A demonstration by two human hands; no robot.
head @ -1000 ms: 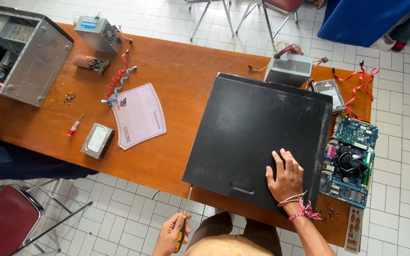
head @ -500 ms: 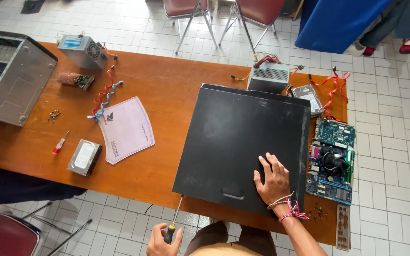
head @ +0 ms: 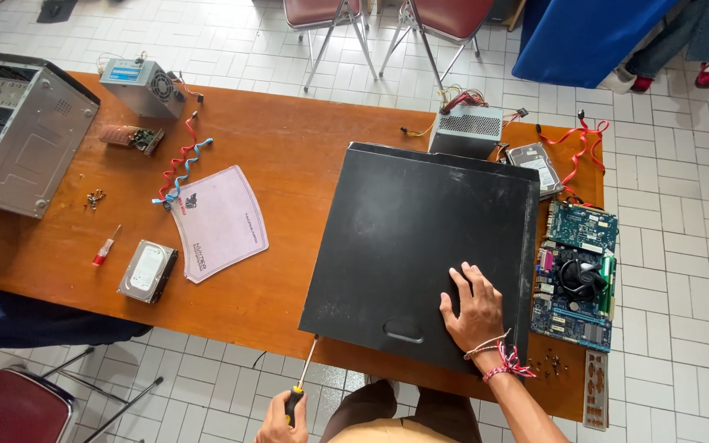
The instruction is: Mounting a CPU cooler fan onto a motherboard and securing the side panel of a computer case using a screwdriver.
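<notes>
Hands at work on a flat black metal computer case (head: pixel 420 254) lying on its side on a long orange-brown wooden table (head: pixel 289 148): the right hand (head: pixel 473 310), with a red and white thread bracelet at the wrist, lies palm down with fingers spread on the near right corner of the smooth matte side panel, seemingly to steady it. The left hand (head: pixel 282 420), just off the case's near left corner and below the table edge, is closed around the black and yellow handle of a slim steel-shafted screwdriver (head: pixel 301 381), whose tip points up toward that corner. Right of the case lies a bare blue-green circuit board with a round black fan (head: pixel 578 271), with tiny loose screws (head: pixel 553 363) by its near end, apparently kept together. Beyond the case's far edge stand a grey perforated metal power supply box (head: pixel 469 127) trailing coloured wires and a silver hard drive (head: pixel 535 168) with a red flat cable (head: pixel 580 148). Well left of the case lie a pale curved-edged mat (head: pixel 219 221), a second silver hard drive (head: pixel 148 271), a small red-handled screwdriver (head: pixel 106 246), and an open grey steel computer chassis (head: pixel 22 139) at the far left end.
</notes>
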